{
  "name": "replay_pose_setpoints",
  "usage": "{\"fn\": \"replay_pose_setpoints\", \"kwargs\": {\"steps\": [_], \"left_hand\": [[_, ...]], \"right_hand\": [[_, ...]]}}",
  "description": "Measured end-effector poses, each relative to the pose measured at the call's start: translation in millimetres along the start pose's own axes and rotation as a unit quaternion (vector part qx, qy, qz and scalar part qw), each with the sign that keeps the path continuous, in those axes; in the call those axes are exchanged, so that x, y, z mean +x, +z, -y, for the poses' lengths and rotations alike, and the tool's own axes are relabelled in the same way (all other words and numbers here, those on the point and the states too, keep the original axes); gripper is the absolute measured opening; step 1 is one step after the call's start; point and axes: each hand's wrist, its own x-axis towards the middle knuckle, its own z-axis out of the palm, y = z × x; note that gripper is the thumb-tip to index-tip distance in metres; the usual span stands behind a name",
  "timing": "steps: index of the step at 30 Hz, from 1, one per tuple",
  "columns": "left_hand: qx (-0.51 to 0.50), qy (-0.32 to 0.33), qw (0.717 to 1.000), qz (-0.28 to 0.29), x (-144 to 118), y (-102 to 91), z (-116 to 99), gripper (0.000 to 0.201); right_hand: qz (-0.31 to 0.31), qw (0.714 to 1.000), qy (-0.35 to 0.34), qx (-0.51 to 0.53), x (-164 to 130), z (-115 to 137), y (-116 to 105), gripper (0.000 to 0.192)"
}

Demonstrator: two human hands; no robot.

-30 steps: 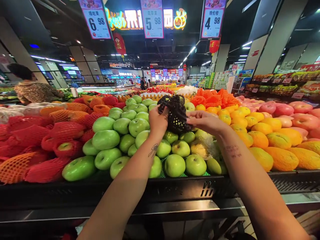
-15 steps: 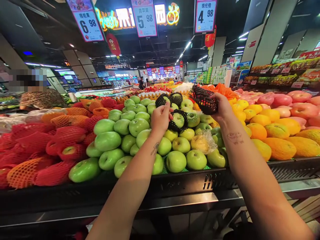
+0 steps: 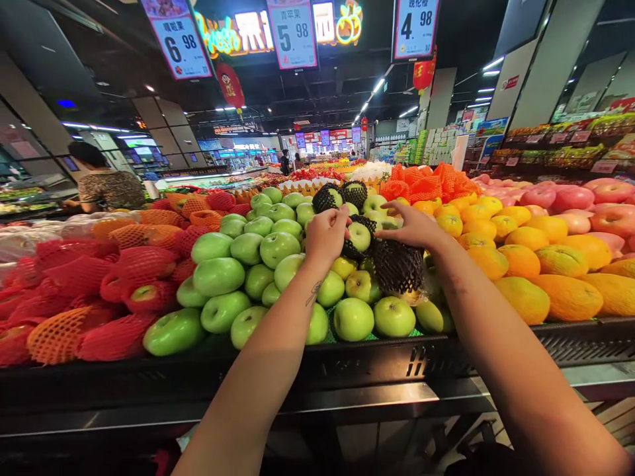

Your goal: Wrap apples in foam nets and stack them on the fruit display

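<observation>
Netted apple on pile [image 3: 397,266]: black foam net, now resting in the green apple heap [image 3: 233,264], set down since half a second ago.
Right hand [image 3: 414,227]: just above it, fingers spread, empty.
Left hand [image 3: 325,236]: fingers pinching the net of a second apple [image 3: 359,237], just behind the first.

Three hanging price signs overhead carried readable figures: the left price sign [image 3: 177,38] showed 6.98, the middle price sign [image 3: 294,33] showed 5.98, and the right price sign [image 3: 415,28] showed 4.98.
</observation>
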Motion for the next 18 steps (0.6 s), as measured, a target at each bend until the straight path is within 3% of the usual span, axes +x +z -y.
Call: {"fn": "replay_pose_setpoints", "kwargs": {"steps": [5,9,14,18], "left_hand": [[0.038,0.046,0.996,0.073,-5.2,1.1,-5.0,0.038],[0.107,0.111,0.982,0.110,-8.9,2.3,-8.9,0.028],[0.120,0.151,0.979,0.065,-9.0,0.6,-12.5,0.021],[0.094,0.146,0.984,0.037,-7.0,-0.5,-13.1,0.017]], "right_hand": [[0.074,0.995,-0.025,-0.061,0.7,-3.4,4.2,0.076],[0.078,0.988,-0.047,-0.126,6.2,-9.1,8.6,0.065],[0.025,0.981,-0.025,-0.191,3.3,-5.7,7.7,0.058],[-0.068,0.987,-0.010,-0.142,-1.0,-1.2,-0.6,0.063]]}}
